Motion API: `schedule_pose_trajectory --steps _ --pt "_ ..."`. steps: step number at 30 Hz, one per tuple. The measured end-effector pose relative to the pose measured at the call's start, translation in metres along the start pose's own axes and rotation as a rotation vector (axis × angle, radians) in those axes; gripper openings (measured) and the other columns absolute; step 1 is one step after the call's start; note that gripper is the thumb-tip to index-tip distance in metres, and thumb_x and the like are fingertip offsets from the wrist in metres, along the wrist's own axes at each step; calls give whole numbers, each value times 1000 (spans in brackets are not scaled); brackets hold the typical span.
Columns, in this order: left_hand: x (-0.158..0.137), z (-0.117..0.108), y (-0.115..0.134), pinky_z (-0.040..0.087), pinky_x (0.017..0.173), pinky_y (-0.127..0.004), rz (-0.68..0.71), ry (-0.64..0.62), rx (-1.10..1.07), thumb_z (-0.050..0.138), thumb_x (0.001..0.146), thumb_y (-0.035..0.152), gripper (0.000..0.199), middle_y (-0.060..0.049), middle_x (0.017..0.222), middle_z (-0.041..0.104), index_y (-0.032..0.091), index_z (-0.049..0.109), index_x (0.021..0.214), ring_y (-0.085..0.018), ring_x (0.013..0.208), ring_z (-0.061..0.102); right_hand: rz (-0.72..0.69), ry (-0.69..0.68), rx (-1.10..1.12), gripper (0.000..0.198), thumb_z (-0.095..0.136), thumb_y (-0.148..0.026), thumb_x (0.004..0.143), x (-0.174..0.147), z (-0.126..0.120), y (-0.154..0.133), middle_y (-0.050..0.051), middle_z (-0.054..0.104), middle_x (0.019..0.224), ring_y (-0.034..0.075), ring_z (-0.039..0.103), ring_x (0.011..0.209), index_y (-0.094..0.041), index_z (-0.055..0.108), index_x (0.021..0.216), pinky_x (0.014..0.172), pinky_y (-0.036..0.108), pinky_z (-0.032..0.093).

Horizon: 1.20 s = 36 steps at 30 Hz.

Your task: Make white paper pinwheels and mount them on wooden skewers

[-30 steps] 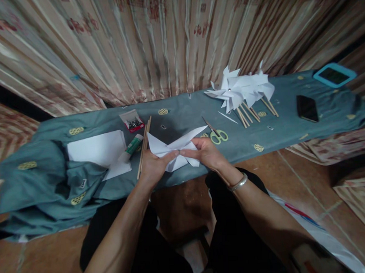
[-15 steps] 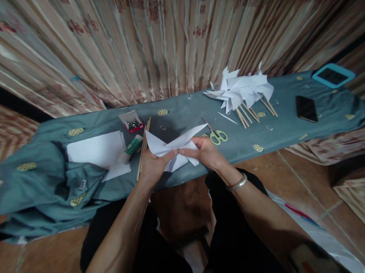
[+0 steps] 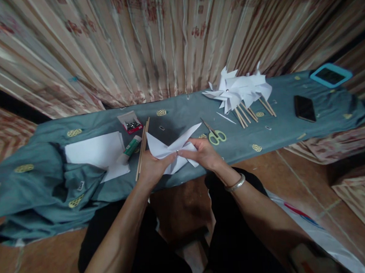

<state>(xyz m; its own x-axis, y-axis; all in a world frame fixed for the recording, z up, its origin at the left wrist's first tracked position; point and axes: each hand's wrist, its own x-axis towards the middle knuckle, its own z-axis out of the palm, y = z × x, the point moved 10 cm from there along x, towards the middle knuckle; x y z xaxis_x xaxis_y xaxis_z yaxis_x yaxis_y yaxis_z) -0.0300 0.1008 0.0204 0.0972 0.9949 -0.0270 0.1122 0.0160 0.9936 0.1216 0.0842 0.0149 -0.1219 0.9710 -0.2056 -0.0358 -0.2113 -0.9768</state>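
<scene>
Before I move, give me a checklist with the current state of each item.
1. Left grip on the folded white paper: ok, thumb near its middle.
2. Right grip on the same paper: ok, thumb meeting the other near the middle.
3. Small metal piece firmly fixed in the paper: cannot tell; only a shiny spot shows between the thumbs.
4. Red box open: ok, metal pieces visible inside.
5. White sheets uncovered: not ok, a fold of the cloth lies over one corner.
6. Scissors clear of the paper: cannot tell; its point appears close to their tip.
</scene>
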Motion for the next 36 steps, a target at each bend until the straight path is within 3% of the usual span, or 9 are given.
schedule_pose_trajectory --steps 5,11,20,25,28,30,32,36 --pt "-1 0 7 60 73 -36 -5 -8 94 77 57 35 29 -7 80 78 13 73 75 -28 80 73 -30 9 -35 33 80 -43 63 -1 -4 -1 -1 71 73 14 61 63 -17 71 81 61 26 50" --pt "-5 -2 11 60 72 -37 -39 38 47 77 55 33 28 -7 81 78 14 74 75 -29 79 74 -90 12 -45 35 78 -43 65 -4 -5 -8 -1 71 73 13 60 62 -17 73 88 61 25 48" --pt "-7 0 9 59 67 -35 -59 24 33 76 55 28 20 -6 74 77 16 72 71 -26 72 73 -31 -31 -49 36 81 -46 62 -6 4 -5 -1 72 71 14 61 60 -18 73 83 59 25 49" --pt "-12 5 6 59 71 -37 -61 -52 -84 78 60 43 36 -8 80 77 14 74 81 -26 76 72 -65 2 -84 35 79 -45 64 -7 -4 -7 -1 73 73 14 62 61 -18 73 84 60 26 50" --pt "-8 -3 8 58 77 -39 -31 -68 -142 59 77 60 52 -11 90 76 13 74 96 -25 83 72 -120 70 -85 36 79 -46 64 -8 -23 -14 2 74 76 16 63 64 -17 74 85 62 28 50" --pt "-1 -22 17 57 84 -39 62 30 75 51 84 55 50 -12 100 75 14 71 105 -25 93 70 -140 116 -76 38 80 -47 62 -10 -37 -18 3 75 77 17 64 65 -17 74 84 63 29 51" --pt "7 -32 30 52 95 -39 168 97 521 56 85 39 36 -12 110 71 15 71 107 -25 103 66 -143 145 -57 39 82 -47 59 -13 -48 -22 4 75 77 18 64 64 -17 74 83 63 29 51" --pt "28 -22 35 45 104 -35 229 31 1150 52 86 16 35 -14 124 64 13 66 117 -26 119 57 -150 159 -22 39 83 -48 58 -22 -60 -27 4 75 75 17 64 61 -17 75 79 60 29 51"
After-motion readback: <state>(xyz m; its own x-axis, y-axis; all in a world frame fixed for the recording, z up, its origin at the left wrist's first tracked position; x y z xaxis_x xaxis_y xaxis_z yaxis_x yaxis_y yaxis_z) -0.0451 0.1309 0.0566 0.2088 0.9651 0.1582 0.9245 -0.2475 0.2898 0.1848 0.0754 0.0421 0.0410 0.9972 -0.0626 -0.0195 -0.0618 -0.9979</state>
